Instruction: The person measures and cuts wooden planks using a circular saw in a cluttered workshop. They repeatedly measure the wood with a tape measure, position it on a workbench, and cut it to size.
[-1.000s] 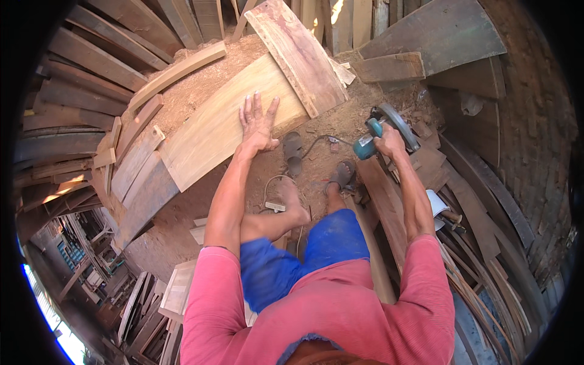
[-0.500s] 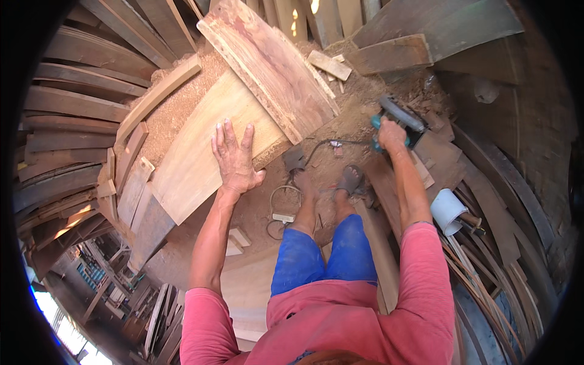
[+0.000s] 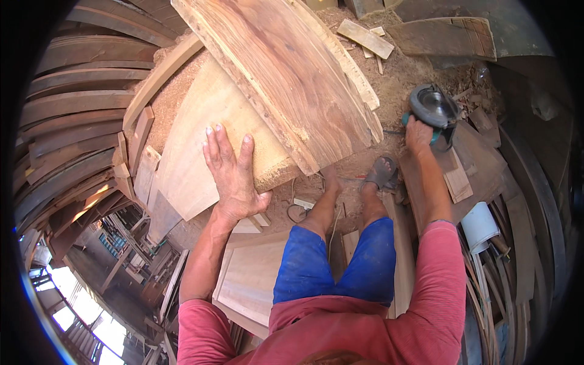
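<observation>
My left hand [image 3: 230,170] is over the near part of a pale wooden board [image 3: 194,140], palm down with its fingers spread; it looks to be resting there. Across that board lies a thicker reddish-brown plank [image 3: 277,67] with rough edges. Out to the right, my right hand [image 3: 418,135] is wrapped round the teal handle of a circular saw [image 3: 433,104]. The saw is tilted, so its round grey guard and blade disc face up. Whether the blade is turning cannot be made out.
Sawdust [image 3: 401,67] covers the ground round the boards. Curved timbers [image 3: 79,100] are stacked at the left. Offcuts [image 3: 365,38] lie at the far side, and a white cylinder [image 3: 480,226] stands among strips at the right. My sandalled foot [image 3: 382,173] is near the saw.
The saw has turned in my right hand, its disc side now facing up. The whole view has shifted, bringing the boards closer. My left hand stays spread on the pale board.
</observation>
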